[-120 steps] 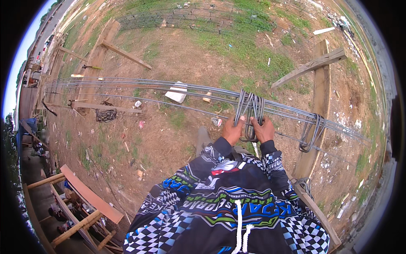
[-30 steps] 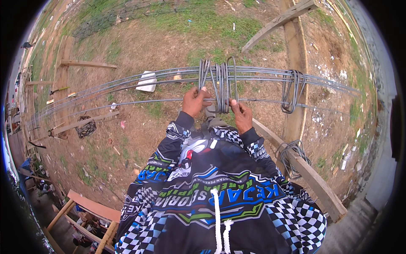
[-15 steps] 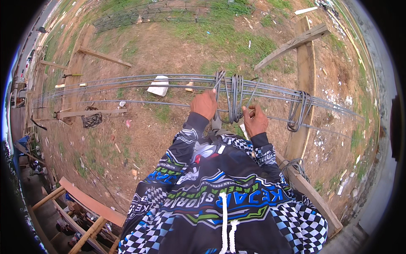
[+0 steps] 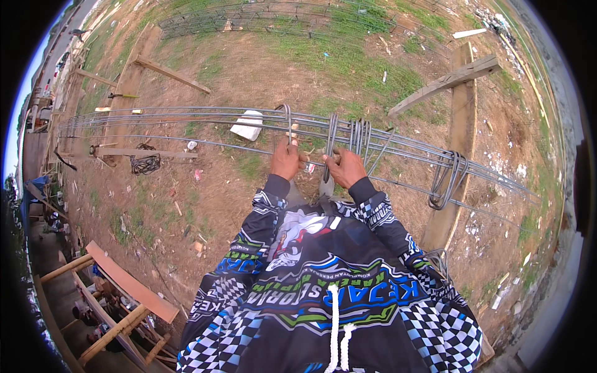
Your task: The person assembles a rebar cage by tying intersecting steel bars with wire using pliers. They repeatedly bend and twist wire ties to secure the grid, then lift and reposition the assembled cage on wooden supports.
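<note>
Several long steel reinforcing bars (image 4: 205,114) run left to right in front of me, with bent steel stirrups hung around them. My left hand (image 4: 285,163) is closed on a single stirrup (image 4: 288,115), set apart on the left. Close by, my right hand (image 4: 348,168) pinches the lower part of a small group of stirrups (image 4: 332,132). Just right of that group, more stirrups (image 4: 360,132) hang on the bars. A separate bundle of stirrups (image 4: 439,194) sits farther right. My fingers partly hide the lower ends of the stirrups I hold.
Wooden planks support the bars at right (image 4: 467,112) and left (image 4: 124,99). A slanted timber (image 4: 444,84) juts out at the right. On the ground lie a white block (image 4: 247,125) and a dark wire coil (image 4: 145,161). A timber frame (image 4: 130,283) stands lower left.
My left hand has drawn one stirrup leftward along the bars, away from the others. My right hand has moved left onto the neighbouring stirrups. The view has shifted slightly.
</note>
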`<action>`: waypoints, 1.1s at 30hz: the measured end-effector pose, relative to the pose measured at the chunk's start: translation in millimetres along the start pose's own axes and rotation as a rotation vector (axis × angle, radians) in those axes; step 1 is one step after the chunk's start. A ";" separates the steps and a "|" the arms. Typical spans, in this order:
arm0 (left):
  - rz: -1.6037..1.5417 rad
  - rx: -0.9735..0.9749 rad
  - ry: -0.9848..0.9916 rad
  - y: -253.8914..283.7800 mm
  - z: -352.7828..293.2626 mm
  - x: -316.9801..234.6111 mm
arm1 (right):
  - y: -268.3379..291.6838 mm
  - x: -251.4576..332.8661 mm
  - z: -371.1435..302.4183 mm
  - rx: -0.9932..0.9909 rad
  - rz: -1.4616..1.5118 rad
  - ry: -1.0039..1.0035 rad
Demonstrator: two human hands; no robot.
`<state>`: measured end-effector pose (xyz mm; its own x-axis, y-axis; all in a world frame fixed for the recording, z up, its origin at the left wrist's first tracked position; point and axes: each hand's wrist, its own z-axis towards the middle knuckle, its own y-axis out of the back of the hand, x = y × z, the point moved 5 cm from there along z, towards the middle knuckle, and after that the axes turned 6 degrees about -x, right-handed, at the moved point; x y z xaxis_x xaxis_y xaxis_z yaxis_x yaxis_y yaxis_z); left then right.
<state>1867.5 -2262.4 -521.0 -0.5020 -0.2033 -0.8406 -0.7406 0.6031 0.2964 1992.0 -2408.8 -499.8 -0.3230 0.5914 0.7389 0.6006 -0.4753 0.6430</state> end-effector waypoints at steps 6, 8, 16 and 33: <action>0.362 0.010 -0.249 -3.0 -11.2 8.9 | -55.8 -17.0 26.1 0.105 0.365 -0.161; 0.302 0.028 -0.322 -6.4 -9.5 14.1 | -64.9 -4.6 25.6 0.212 0.502 -0.284; 0.312 -0.125 -0.269 50.1 12.5 18.2 | -106.5 40.2 39.6 0.334 0.629 -0.301; 0.175 -0.295 -0.203 350.5 115.3 22.0 | -344.0 275.8 104.2 0.387 0.638 -0.132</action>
<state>1648.4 -1966.6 -487.9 -0.5552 0.0573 -0.8297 -0.7633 0.3612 0.5357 1772.5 -2014.3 -538.2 0.2489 0.3625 0.8981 0.8633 -0.5033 -0.0361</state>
